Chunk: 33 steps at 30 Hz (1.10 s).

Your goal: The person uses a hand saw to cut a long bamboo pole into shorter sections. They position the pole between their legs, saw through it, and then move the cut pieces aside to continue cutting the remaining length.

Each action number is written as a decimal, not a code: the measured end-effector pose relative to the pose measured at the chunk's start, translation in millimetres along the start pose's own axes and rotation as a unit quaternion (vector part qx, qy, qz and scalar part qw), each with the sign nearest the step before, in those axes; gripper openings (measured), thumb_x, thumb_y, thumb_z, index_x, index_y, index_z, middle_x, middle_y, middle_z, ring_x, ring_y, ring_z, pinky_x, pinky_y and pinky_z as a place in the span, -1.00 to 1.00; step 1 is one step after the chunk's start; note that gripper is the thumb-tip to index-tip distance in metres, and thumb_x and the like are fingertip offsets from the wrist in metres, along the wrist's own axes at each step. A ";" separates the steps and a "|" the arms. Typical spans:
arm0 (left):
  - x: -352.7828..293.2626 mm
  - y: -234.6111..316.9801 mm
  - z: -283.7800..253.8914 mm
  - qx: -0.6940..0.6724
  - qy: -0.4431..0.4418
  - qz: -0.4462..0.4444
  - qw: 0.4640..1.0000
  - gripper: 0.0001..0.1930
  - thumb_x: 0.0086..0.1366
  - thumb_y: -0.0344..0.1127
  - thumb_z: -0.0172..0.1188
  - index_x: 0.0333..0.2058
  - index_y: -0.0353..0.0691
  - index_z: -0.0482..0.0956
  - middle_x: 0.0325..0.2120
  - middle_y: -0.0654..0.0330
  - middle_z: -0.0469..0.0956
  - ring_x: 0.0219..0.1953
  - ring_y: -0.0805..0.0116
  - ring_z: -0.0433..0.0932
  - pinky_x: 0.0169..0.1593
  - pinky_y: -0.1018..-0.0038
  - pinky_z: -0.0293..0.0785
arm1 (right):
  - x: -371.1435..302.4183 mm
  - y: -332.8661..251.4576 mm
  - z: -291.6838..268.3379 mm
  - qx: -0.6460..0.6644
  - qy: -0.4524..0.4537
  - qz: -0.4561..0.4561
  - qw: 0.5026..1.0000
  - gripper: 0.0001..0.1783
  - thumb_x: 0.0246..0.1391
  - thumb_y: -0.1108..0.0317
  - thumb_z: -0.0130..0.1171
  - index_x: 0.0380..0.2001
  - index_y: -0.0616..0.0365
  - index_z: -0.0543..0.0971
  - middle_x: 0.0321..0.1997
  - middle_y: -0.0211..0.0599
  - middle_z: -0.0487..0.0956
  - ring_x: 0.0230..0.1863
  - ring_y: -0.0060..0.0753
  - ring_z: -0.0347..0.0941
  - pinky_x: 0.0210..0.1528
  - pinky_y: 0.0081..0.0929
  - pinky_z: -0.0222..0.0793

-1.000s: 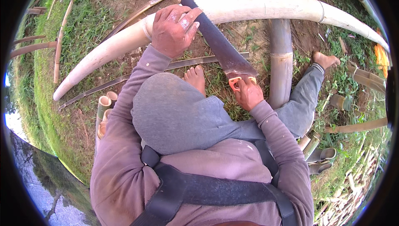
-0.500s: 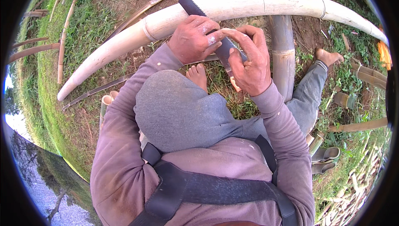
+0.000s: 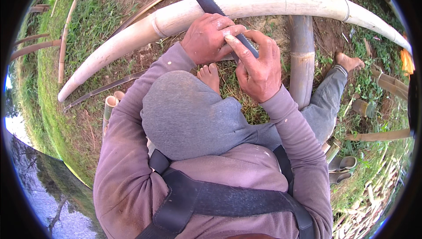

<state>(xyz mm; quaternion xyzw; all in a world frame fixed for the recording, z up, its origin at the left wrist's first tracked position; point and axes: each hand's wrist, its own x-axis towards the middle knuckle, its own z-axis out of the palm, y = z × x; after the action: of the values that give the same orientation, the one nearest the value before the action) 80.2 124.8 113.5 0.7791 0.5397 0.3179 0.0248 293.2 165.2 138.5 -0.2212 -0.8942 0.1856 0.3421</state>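
A dark hand saw (image 3: 208,2) with a toothed edge lies slantwise before me. Its tip reaches over a long, pale bamboo pole (image 3: 259,2). My left hand (image 3: 210,39) is closed round the blade near its middle, just on the near side of the pole. Lower down the blade, my right hand (image 3: 260,65) grips it with thumb and bent fingers near the teeth. The fingertips of both hands nearly meet. The saw's handle end is hidden behind my right hand.
A thick grey bamboo pole (image 3: 302,63) runs under the pale one. My bare left foot (image 3: 209,77) is below the saw. Cut bamboo tubes (image 3: 110,107) stand at left, split strips (image 3: 105,90) lie about, and boots (image 3: 342,164) lie at right.
My right hand has shifted slightly up the blade and its fingers have folded in more. The orange handle end, visible before, is now covered. My left hand moved only a little.
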 end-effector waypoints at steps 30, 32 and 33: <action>-50.9 -59.7 -21.7 0.284 -0.113 -0.325 0.895 0.21 -0.04 0.17 0.65 0.55 0.06 0.19 0.43 0.00 0.32 0.50 -0.08 0.21 0.58 -0.03 -0.04 | -207.9 74.7 46.6 -0.240 -0.415 0.070 0.875 -0.74 0.37 0.28 0.03 0.01 0.09 0.57 -0.01 -0.17 0.62 0.15 -0.14 0.52 0.28 -0.04 0.34; -43.7 -53.3 -15.8 0.366 -0.116 -0.316 0.868 0.24 -0.10 0.21 0.68 0.52 0.01 0.23 0.46 0.01 0.28 0.54 -0.05 0.15 0.59 -0.04 -0.07 | -206.5 74.8 52.8 -0.238 -0.422 0.089 0.870 -0.75 0.36 0.29 0.03 -0.01 0.07 0.59 -0.02 -0.20 0.63 0.14 -0.16 0.52 0.29 -0.07 0.32; -45.2 -54.9 -8.8 0.369 -0.123 -0.305 0.869 0.23 -0.10 0.22 0.68 0.51 -0.03 0.25 0.46 0.01 0.28 0.54 -0.05 0.15 0.59 -0.04 -0.07 | -204.3 74.9 54.1 -0.237 -0.425 0.099 0.868 -0.76 0.36 0.29 0.03 -0.01 0.06 0.60 -0.03 -0.21 0.63 0.13 -0.17 0.52 0.30 -0.09 0.30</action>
<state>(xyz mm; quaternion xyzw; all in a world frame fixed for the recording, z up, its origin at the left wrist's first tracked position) 20.6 106.2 78.3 0.5608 0.8211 -0.0259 -0.1027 412.3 111.1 -43.6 -0.2827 -0.9437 0.0772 -0.1538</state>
